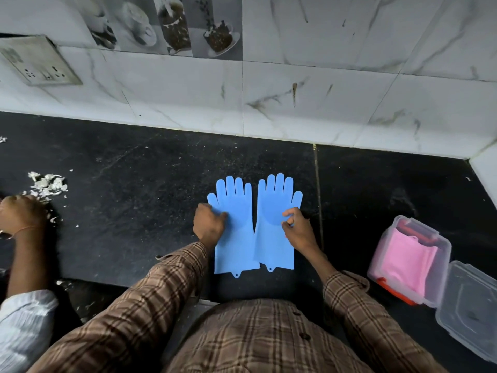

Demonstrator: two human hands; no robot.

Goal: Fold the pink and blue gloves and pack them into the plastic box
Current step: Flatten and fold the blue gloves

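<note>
Counter [134, 184] is spreading dark across the view, meeting the wall [295, 103] at twelve o'clock and dropping off at six just past the glove cuffs. Box [408, 257] is sitting at three o'clock, well apart from the gloves, its lid [468, 313] lying open at four o'clock and the pink gloves [406, 259] already resting folded inside. Blue gloves [255, 224] are lying flat at centre, side by side, fingers pointing to twelve, their inner edges touching or slightly overlapping near the cuffs.

Left hand [209, 224] is pressing on the left glove's palm at its outer edge with fingers curled together; whether it is pinching the edge or only pressing, I cannot tell. Right hand [297, 230] is resting on the right glove's palm, fingers bent and partly apart, seemingly plucking at the surface.

Risks, as I judge them: the rubbery material may be springing open once folded, and the cuffs, lying close to the six o'clock edge, may be sliding off if dragged. The box is already part full, so a loose fold may not be fitting.

Open room is lying at ten to eleven o'clock and between gloves and box. Scraps [48, 184] and another person's hand [21, 214] are crowding nine o'clock.
</note>
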